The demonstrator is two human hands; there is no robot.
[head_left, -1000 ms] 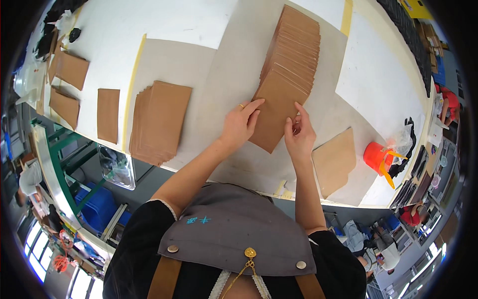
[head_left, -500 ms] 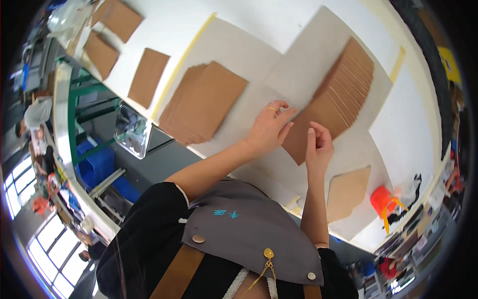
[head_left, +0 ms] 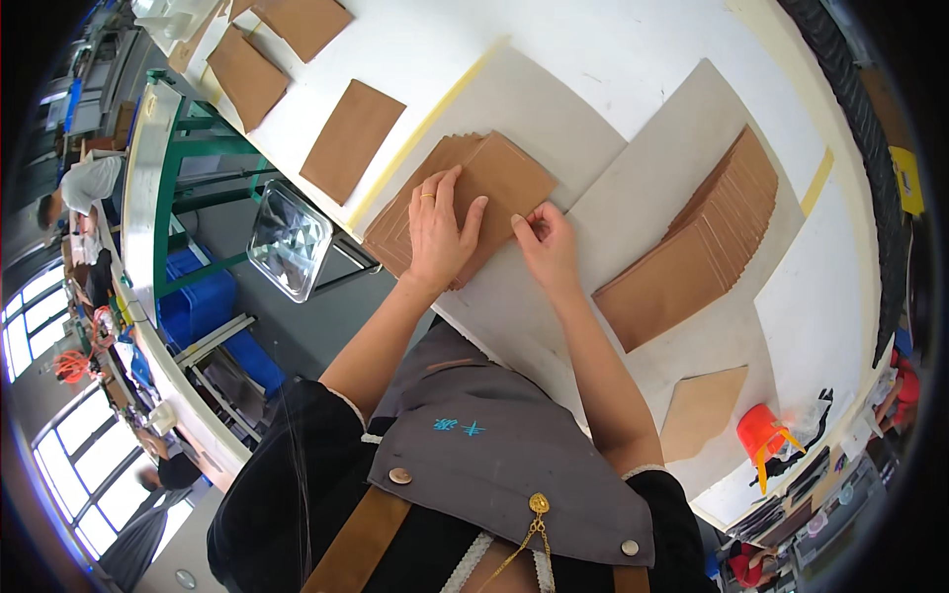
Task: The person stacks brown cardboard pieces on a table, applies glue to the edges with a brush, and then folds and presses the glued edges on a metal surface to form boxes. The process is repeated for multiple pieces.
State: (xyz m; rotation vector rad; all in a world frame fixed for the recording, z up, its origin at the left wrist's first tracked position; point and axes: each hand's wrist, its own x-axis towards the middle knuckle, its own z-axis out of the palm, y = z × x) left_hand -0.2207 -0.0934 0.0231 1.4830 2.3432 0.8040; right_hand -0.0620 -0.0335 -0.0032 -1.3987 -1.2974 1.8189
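A stack of brown leather-like panels (head_left: 388,237) lies ahead of me, its pieces slightly fanned. My left hand (head_left: 437,232) rests on top with its fingers stretched out and the thumb apart. Under that hand, one brown panel (head_left: 514,176) lies shifted to the right over the others. At its right edge, my right hand (head_left: 547,247) pinches the panel between thumb and fingertips. A second row of overlapping brown panels (head_left: 697,242), with pale lines along their edges, curves across the table on the right; neither hand touches it.
Grey sheets (head_left: 554,104) cover part of the white table (head_left: 682,40). Separate brown panels (head_left: 353,138) lie at the far left. A tan piece (head_left: 704,410) and an orange container (head_left: 758,433) are at the near right. A shiny tray (head_left: 291,240) sits below the table's left edge.
Both hands have moved left from the fanned row to the left stack. The left hand now lies on the stack, and the right hand has closed on the top panel's edge.
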